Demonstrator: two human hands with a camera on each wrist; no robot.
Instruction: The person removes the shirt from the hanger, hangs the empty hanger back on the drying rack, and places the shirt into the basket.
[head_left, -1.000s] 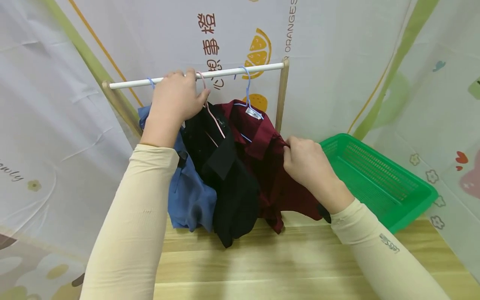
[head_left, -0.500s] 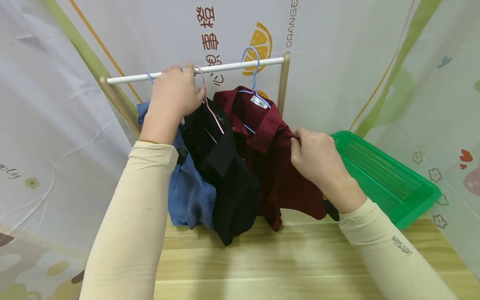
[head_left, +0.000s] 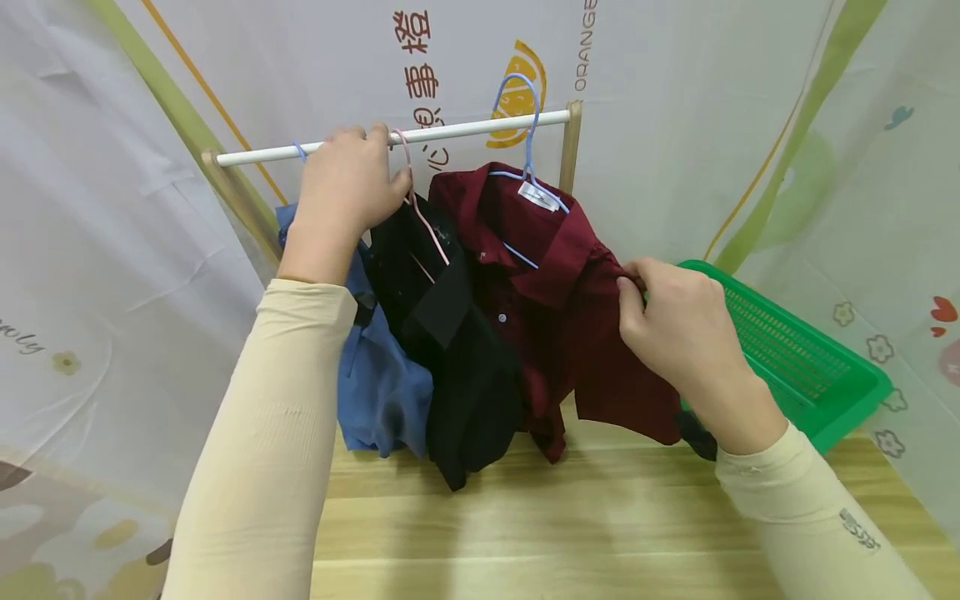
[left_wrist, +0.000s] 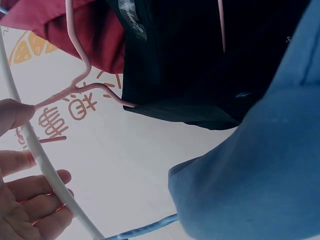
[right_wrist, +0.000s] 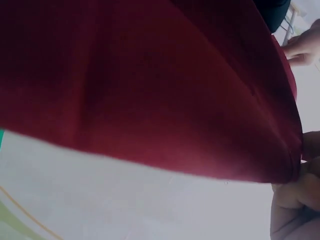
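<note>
We've got the right hand (head_left: 686, 333) pinching the shoulder/sleeve seam of the maroon shirt (head_left: 570, 333); fingers curled on the cloth, grip closed on it. The shirt spreads to the left of that grip, on a blue hanger (head_left: 525, 125) whose hook sits above the white rail (head_left: 465, 132), not resting on it. Right wrist view: mostly maroon cloth, fingertips (right_wrist: 295, 200) bunching its edge. Just right of this grip & behind it: green basket (head_left: 817, 367) on the wood worktop (head_left: 600, 517).

Left hand (head_left: 348, 196) is up at the rail, fingers curled over it and thumb by the pink hanger (head_left: 420, 217); grip wraps the rail. Directly below/right of that grip hangs the black shirt (head_left: 457, 350); below-left, the blue shirt (head_left: 375, 392). Left wrist view shows fingers (left_wrist: 30, 200) round the rail w/ the pink hook beside them.

Beyond both grips: printed cloth backdrop (head_left: 675, 100).
</note>
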